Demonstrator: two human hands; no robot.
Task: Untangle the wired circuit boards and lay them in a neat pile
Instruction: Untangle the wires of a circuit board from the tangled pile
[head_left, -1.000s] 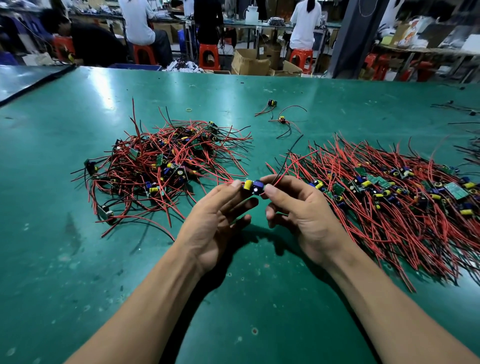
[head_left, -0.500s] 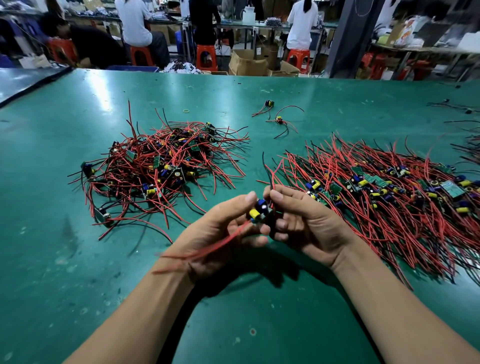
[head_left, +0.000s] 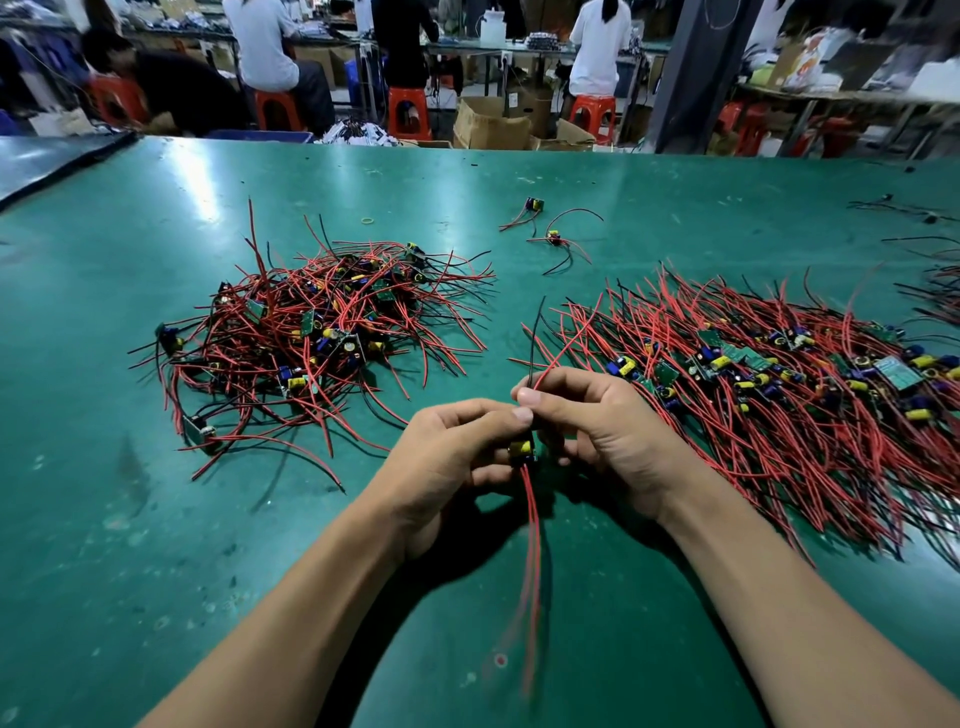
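Note:
Between my two hands sits one small wired circuit board (head_left: 522, 451) with a yellow part. My left hand (head_left: 447, 462) pinches it from the left and my right hand (head_left: 602, 431) from the right. Its red wires hang down toward me, and a black and a red wire stick up past my right thumb. A tangled heap of boards (head_left: 317, 332) with red and black wires lies to the left. A flatter pile with combed wires (head_left: 769, 384) lies to the right, touching my right hand's far side.
All of this rests on a green table (head_left: 156, 519). Two loose wired boards (head_left: 553, 236) lie farther back near the middle, with a small yellow ring (head_left: 368, 221) beside them. More wires lie at the far right edge (head_left: 940, 291). People sit on red stools beyond the table.
The board has turned in my hands: its red wires, first pointing up right, swung left and now hang straight down toward me. Both hands drew slightly nearer to me.

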